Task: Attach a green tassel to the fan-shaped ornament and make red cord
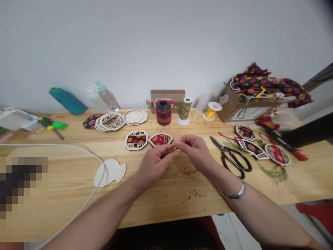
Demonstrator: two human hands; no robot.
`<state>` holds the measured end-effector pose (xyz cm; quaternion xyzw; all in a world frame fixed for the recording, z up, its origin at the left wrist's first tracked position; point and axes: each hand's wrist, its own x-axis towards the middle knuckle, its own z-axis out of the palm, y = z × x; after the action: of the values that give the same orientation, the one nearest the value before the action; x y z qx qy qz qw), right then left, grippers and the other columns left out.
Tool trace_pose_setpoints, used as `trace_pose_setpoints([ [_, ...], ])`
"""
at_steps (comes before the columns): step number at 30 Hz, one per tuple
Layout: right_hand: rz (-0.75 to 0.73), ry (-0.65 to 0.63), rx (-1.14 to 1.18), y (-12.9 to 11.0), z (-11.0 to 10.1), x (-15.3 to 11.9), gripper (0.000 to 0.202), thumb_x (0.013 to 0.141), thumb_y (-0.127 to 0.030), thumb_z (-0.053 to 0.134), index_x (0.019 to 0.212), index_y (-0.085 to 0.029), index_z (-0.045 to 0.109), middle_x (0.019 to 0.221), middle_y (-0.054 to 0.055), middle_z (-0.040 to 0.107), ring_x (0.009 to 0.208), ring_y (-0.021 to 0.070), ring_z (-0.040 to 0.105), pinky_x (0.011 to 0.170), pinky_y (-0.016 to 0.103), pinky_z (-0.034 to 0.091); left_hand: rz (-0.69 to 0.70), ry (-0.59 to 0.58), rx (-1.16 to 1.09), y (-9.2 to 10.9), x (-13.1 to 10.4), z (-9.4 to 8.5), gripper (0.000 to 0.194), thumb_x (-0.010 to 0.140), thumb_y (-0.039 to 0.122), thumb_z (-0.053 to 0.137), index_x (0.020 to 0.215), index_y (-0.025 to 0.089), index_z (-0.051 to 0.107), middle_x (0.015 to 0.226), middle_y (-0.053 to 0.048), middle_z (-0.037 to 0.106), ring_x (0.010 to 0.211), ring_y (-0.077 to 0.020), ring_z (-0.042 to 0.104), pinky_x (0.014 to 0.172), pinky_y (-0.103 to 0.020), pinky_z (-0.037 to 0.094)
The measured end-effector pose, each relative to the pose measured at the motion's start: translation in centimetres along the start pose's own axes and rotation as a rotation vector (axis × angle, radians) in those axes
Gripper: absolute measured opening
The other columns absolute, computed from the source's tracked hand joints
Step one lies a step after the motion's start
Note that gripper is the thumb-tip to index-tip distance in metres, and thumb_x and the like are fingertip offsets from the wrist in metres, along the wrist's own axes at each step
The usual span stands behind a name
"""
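so both hands are meeting just on the near side of the fan-shaped piece (159, 140), left hand (159, 160) and right hand (194, 150) both pinching their fingers together on a bit of yellow thread (175, 148), while the black scissors (234, 158) are lying to the right of that piece on the bench (166, 205)

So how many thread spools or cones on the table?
4: teal cone at left, red-and-black spool in front of the small box, olive spool right of that, yellow spool further right. The large box may hide more.
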<state>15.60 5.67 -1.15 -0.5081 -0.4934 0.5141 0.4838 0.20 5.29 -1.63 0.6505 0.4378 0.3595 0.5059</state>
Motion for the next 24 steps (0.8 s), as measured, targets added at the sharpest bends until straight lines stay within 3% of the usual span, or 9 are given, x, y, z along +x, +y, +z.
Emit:
trace_pose_setpoints([
  [2,-0.001,0.029,-0.024,-0.1,0.0,0.0,0.025,0.066,-0.038,0.068,0.059,-0.016,0.056,0.055,-0.003,0.051,0.053,0.0085,0.041,0.052,0.024,0.033,0.081,0.078,0.055,-0.2,0.0,0.2,0.031,0.078,0.028,0.063,0.107,0.016,0.066,0.090,-0.004,0.071,0.076,-0.0143,0.062,0.067,-0.025,0.048],
  [6,0.031,0.034,-0.023,-0.4,0.0,-0.1,0.028,0.062,-0.040,0.070,0.057,-0.016,0.056,0.055,-0.003,0.051,0.052,0.0082,0.040,0.051,0.023,0.032,0.286,0.195,0.249,-0.9,-0.2,0.3,0.024,0.082,0.024,0.060,0.103,0.016,0.068,0.093,-0.006,0.073,0.079,-0.0146,0.065,0.073,-0.025,0.048],
  [11,0.047,0.061,-0.027,-0.6,0.0,-0.1,0.029,0.061,-0.039,0.071,0.054,-0.016,0.055,0.052,-0.004,0.048,0.051,0.0073,0.037,0.049,0.023,0.029,0.393,0.160,0.354,-1.1,-0.3,0.0,0.019,0.085,0.019,0.053,0.093,0.015,0.070,0.077,-0.005,0.069,0.070,-0.0135,0.061,0.067,-0.025,0.045],
  [14,0.050,0.049,-0.044,-0.6,0.0,-0.1,0.029,0.063,-0.040,0.070,0.055,-0.015,0.057,0.052,-0.004,0.048,0.050,0.0073,0.036,0.049,0.023,0.028,0.300,0.116,0.298,-0.5,-0.2,-0.1,0.020,0.087,0.021,0.050,0.081,0.016,0.068,0.069,-0.002,0.064,0.067,-0.0126,0.058,0.066,-0.024,0.042],
  [18,0.051,0.007,-0.006,-0.3,-0.5,0.3,0.039,0.074,-0.051,0.060,0.065,-0.014,0.068,0.056,0.000,0.054,0.052,0.0086,0.041,0.051,0.024,0.031,0.041,0.100,0.080,0.0,0.0,0.0,0.025,0.086,0.028,0.052,0.067,0.016,0.064,0.068,0.000,0.063,0.065,-0.0110,0.054,0.061,-0.021,0.039],
  [21,0.094,-0.099,0.089,-0.1,-0.8,0.5,0.050,0.078,-0.058,0.052,0.068,-0.013,0.071,0.058,0.003,0.060,0.052,0.0092,0.044,0.052,0.025,0.034,-0.098,0.081,-0.082,-0.1,0.1,-0.1,0.029,0.085,0.034,0.053,0.065,0.016,0.063,0.055,0.003,0.054,0.048,-0.0070,0.040,0.048,-0.021,0.029],
  [24,0.043,-0.243,0.119,0.0,-0.6,0.4,0.034,0.074,-0.047,0.064,0.065,-0.015,0.071,0.063,0.003,0.065,0.060,0.0109,0.052,0.063,0.027,0.042,-0.163,0.049,-0.233,-0.6,0.2,-0.2,0.030,0.084,0.038,0.055,0.065,0.016,0.061,0.049,0.005,0.045,0.042,-0.0054,0.028,0.042,-0.022,0.019],
])
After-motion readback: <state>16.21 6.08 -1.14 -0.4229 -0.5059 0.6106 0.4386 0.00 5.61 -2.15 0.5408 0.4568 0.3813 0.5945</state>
